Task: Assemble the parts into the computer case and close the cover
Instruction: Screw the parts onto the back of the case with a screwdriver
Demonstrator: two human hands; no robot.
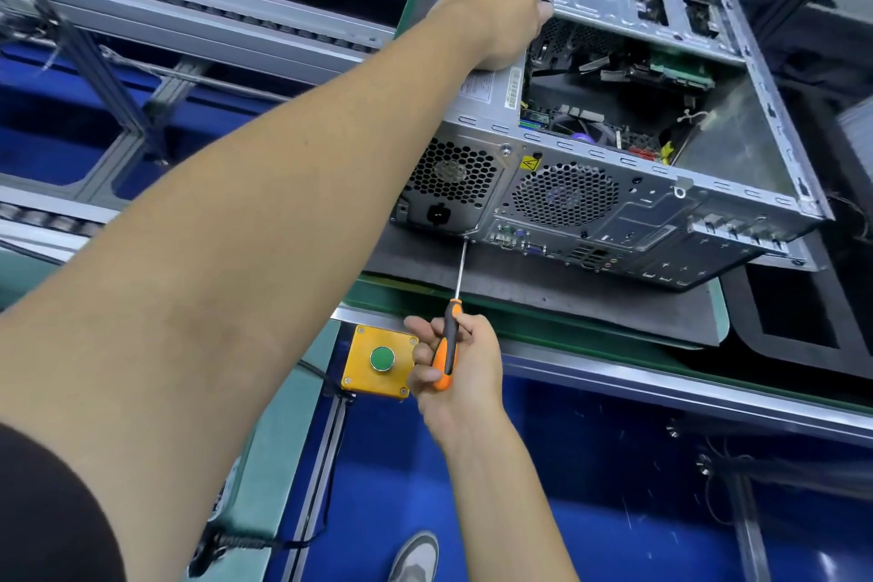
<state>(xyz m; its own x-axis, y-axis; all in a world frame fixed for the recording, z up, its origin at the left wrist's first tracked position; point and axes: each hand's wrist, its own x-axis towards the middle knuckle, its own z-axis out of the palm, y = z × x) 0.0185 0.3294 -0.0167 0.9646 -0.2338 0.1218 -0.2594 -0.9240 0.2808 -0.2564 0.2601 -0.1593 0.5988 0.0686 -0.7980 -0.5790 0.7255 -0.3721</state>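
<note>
An open grey computer case (737, 147) lies on its side on a dark mat (543, 298), its rear panel with fan grilles facing me and its cover off. Inside I see the motherboard and loose cables. My left hand (496, 19) grips the case's top left edge near the power supply (449, 184), thumb over the rim. My right hand (456, 359) holds an orange and black screwdriver (446, 354) by its handle. The screwdriver's tip touches the lower corner of the power supply at the rear panel.
A yellow box with a green push button (381, 359) is fixed to the bench front, left of my right hand. Aluminium conveyor rails (189, 14) run at the left. A black foam tray (793, 336) lies at the right. The blue floor and a shoe (415, 558) show below.
</note>
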